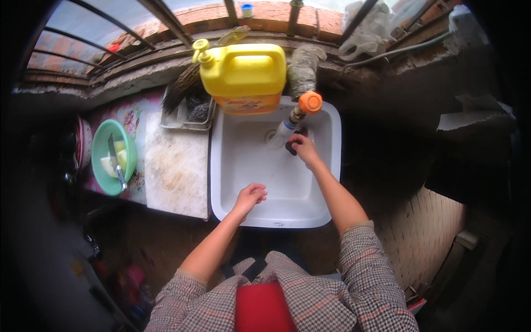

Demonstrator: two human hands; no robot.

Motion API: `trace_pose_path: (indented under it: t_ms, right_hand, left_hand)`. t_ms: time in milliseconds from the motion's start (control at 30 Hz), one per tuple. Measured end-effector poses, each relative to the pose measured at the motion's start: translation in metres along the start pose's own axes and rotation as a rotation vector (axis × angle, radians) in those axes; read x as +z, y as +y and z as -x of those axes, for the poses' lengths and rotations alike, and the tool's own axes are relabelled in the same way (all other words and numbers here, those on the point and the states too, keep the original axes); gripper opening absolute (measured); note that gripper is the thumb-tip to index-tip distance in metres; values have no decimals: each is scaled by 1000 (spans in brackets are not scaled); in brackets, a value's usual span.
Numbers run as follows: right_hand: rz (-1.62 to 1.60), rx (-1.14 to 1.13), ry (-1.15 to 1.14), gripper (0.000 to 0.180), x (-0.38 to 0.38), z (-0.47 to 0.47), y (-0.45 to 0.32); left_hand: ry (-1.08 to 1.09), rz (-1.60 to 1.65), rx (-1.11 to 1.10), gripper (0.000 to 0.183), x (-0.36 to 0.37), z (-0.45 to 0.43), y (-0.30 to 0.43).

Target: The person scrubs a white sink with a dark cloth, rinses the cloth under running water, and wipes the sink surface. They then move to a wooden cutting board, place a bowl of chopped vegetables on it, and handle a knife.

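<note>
A white rectangular sink (249,162) lies in front of me. Over its right rear part, my right hand (306,150) has its fingers closed around a small black object (291,148), which the fingers partly cover. A dark reddish item (305,132) shows just behind that hand, too hidden to name. Close to its left is the faucet with an orange knob (310,102) and a pale spout (283,130), reaching over the drain (270,136). My left hand (251,196) hovers above the sink's front left part, holding nothing, its fingers loosely bent.
Behind the sink stands a yellow plastic jug (244,74) with a pump top. To the left are a worn white board (176,170), a tray (186,124) and a green bowl (99,145) holding a knife (114,155) and pale cut pieces (109,166). Window bars (232,14) cross the back.
</note>
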State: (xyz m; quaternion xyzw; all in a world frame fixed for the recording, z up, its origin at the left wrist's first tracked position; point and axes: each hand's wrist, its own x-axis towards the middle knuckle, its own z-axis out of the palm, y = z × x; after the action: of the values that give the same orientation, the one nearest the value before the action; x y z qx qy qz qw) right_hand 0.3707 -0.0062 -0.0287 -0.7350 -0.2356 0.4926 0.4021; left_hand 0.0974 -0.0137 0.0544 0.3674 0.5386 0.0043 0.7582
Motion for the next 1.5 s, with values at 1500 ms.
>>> trace_pose_path:
  t_ms: [1500]
  right_hand:
    - [524,24,61,20,75,-58,91]
  left_hand:
    - [94,102,-18,20,-40,24,-37]
